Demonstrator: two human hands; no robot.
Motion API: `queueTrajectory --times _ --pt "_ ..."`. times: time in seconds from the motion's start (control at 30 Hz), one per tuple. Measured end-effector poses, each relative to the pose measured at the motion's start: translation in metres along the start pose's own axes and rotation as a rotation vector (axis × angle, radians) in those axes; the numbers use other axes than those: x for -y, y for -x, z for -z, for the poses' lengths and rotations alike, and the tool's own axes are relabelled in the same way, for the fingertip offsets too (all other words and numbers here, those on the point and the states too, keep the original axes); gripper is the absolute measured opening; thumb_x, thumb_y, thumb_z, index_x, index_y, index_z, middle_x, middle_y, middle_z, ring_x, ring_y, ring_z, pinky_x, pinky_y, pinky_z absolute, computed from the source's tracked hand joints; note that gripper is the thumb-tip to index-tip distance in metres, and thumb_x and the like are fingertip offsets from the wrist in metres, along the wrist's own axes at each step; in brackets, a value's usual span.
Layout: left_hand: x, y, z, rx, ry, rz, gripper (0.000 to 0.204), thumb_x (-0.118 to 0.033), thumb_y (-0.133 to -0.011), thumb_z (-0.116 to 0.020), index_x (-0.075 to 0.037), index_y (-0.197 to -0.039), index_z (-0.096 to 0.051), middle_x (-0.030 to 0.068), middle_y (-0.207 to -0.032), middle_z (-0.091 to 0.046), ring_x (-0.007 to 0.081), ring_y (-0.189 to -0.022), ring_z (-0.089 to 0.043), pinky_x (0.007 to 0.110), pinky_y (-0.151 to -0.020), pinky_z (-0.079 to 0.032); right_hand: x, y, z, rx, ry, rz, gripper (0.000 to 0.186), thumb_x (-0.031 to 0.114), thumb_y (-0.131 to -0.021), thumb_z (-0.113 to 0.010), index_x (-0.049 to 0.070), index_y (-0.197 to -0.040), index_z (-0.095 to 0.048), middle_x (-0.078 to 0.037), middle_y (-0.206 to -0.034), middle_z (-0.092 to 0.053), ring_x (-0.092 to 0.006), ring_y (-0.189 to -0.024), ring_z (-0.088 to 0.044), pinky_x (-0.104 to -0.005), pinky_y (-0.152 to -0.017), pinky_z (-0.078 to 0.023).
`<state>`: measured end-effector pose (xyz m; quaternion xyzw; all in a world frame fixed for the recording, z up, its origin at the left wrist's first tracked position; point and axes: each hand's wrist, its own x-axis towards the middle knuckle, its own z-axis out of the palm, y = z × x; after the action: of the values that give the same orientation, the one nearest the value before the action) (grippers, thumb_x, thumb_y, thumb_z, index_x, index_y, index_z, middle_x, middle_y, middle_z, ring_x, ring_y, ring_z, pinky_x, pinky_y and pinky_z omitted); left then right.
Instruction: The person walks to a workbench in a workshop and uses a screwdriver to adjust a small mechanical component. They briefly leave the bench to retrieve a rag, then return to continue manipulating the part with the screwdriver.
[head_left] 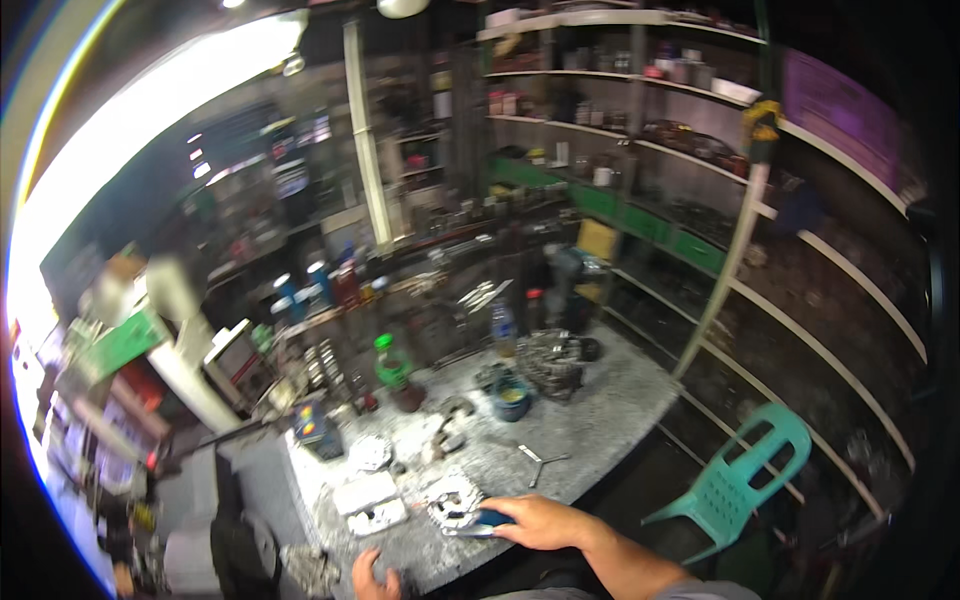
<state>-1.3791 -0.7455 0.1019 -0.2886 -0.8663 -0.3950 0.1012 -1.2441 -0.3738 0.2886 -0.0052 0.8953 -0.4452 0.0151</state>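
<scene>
My right hand [545, 522] grips a tool with a blue handle [492, 518] at the near edge of a grey workbench [600, 420]. The tool's tip rests against a round toothed metal part [452, 500] lying on the bench. My left hand [372, 578] hovers low at the bench's front edge, fingers spread, holding nothing. Two flat pale metal covers [368, 503] lie just left of the round part.
A three-armed wrench [540, 460] lies mid-bench. Further back stand a blue bowl [512, 398], a dark engine block [552, 362], a green-capped bottle [390, 362] and a blue crate [318, 428]. A teal plastic chair [745, 475] stands to the right. Cluttered shelves line the walls.
</scene>
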Motion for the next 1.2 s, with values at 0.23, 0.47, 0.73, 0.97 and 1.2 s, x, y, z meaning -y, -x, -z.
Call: queueTrajectory --times 0.23,0.47,0.73,0.97,1.2 --pt "-0.086 0.014 -0.026 -0.065 0.071 0.051 0.047 -0.011 -0.092 -0.082 -0.005 -0.138 -0.071 0.0197 -0.142 -0.074 0.0418 -0.134 -0.069 0.049 -0.117 -0.055 -0.023 0.063 0.024 -0.095 0.089 -0.025 0.051 0.022 -0.095 -0.089 0.0 -0.14 -0.075 -0.025 -0.12 -0.083 -0.043 -0.111 -0.081 -0.0472 -0.098 -0.063" --pt "-0.151 0.097 -0.029 -0.074 0.07 0.212 0.045 -0.015 -0.094 -0.084 -0.004 -0.137 -0.073 0.0181 -0.14 -0.076 0.0389 -0.133 -0.071 0.047 -0.117 -0.056 -0.053 0.091 0.021 0.204 0.029 0.036 0.049 0.017 -0.099 -0.079 0.001 -0.145 -0.072 -0.027 -0.136 -0.078 -0.0434 -0.13 -0.074 -0.0474 -0.112 -0.057" --pt "-0.165 0.24 0.035 -0.277 -0.075 0.652 0.045 -0.018 -0.095 -0.083 -0.004 -0.137 -0.075 0.0197 -0.136 -0.077 0.0401 -0.131 -0.072 0.048 -0.115 -0.057 0.023 0.069 -0.054 0.58 -0.008 0.327 0.042 0.011 -0.099 -0.077 0.002 -0.139 -0.072 -0.025 -0.129 -0.079 -0.0427 -0.123 -0.076 -0.047 -0.107 -0.059" --pt "-0.122 0.315 0.107 -0.347 -0.011 0.672 0.047 -0.025 -0.104 -0.077 -0.009 -0.148 -0.069 0.0169 -0.144 -0.076 0.0374 -0.134 -0.073 0.046 -0.117 -0.057 0.082 0.054 -0.195 0.724 -0.025 0.384 0.046 0.013 -0.102 -0.076 0.002 -0.146 -0.07 -0.025 -0.133 -0.079 -0.0423 -0.125 -0.076 -0.0464 -0.11 -0.059" --pt "-0.112 0.462 0.202 -0.697 -0.007 0.908 0.045 -0.021 -0.107 -0.074 -0.007 -0.149 -0.066 0.0155 -0.139 -0.077 0.0355 -0.132 -0.074 0.048 -0.114 -0.059 -0.011 0.006 -0.448 1.189 0.673 0.383 0.046 0.035 -0.109 -0.075 -0.001 -0.137 -0.078 -0.028 -0.129 -0.081 -0.0431 -0.127 -0.075 -0.0495 -0.111 -0.058"
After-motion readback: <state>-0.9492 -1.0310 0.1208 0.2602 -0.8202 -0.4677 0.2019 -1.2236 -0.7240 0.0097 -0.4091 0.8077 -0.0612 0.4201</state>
